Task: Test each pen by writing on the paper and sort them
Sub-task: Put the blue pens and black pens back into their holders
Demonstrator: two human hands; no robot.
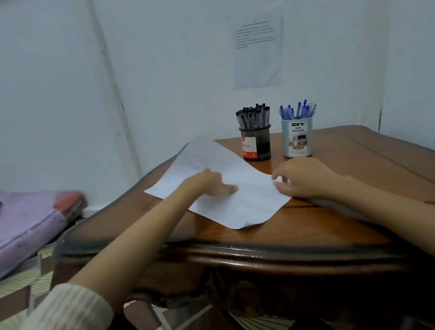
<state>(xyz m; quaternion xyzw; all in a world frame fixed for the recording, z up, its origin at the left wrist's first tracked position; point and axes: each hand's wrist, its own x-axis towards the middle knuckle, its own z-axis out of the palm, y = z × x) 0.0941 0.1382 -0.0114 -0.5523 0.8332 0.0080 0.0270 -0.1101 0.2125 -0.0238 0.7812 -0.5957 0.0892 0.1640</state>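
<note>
**Head view: paper [243, 202] lies askew on the counter [346, 154], its far corner lifted.**
I judge the sheet light, limp and apt to slide on the glossy top, so it is best pinned flat or taken by an edge. My left hand [207, 184] lays straight fingers [227, 189] on its middle. My right hand [303, 179] curls fingers at the right edge; I cannot tell whether they pinch it. Black pens [253, 116] in a mesh cup [256, 145] and blue pens [297, 109] in a DIY cup [297, 138] stand just behind and could be tipped.

Looks like a plain room in a home, set up for desk work. Shows a purple mattress [13, 225] low on a patterned tile floor [5, 295], a carved wooden worktop [349, 176] under glass, a black pen cup [256, 143] and a blue pen cup [298, 141], and a printed sheet [257, 53] stuck to a white wall.
</note>
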